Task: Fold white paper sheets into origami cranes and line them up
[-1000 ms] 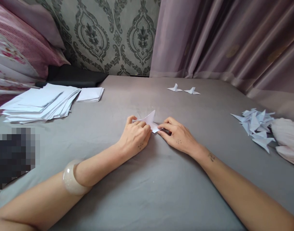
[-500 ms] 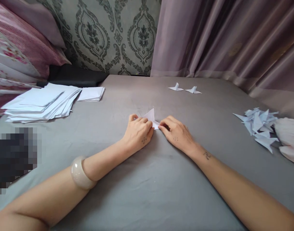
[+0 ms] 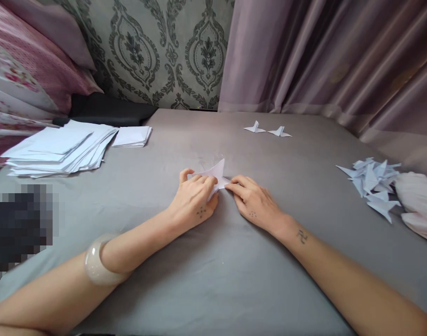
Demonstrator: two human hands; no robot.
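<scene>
A partly folded white paper figure (image 3: 218, 170) lies on the grey cloth surface between my hands, one pointed flap standing up. My left hand (image 3: 195, 193) is closed on its left side, fingers over the paper, so much of that side is hidden. My right hand (image 3: 253, 200) pinches the small pointed tip at the figure's right end between thumb and fingers. A pale bangle (image 3: 99, 261) circles my left forearm.
White paper sheets (image 3: 59, 147) are stacked at the left, with a smaller paper pile (image 3: 132, 136) beside them. Two folded paper birds (image 3: 279, 132) stand at the back. A heap of folded paper (image 3: 372, 175) lies at the right by a pale cloth (image 3: 418, 196).
My left hand has shifted slightly left and toward me, showing more of the paper. My right hand's fingers have straightened and flattened somewhat at the paper's right tip.
</scene>
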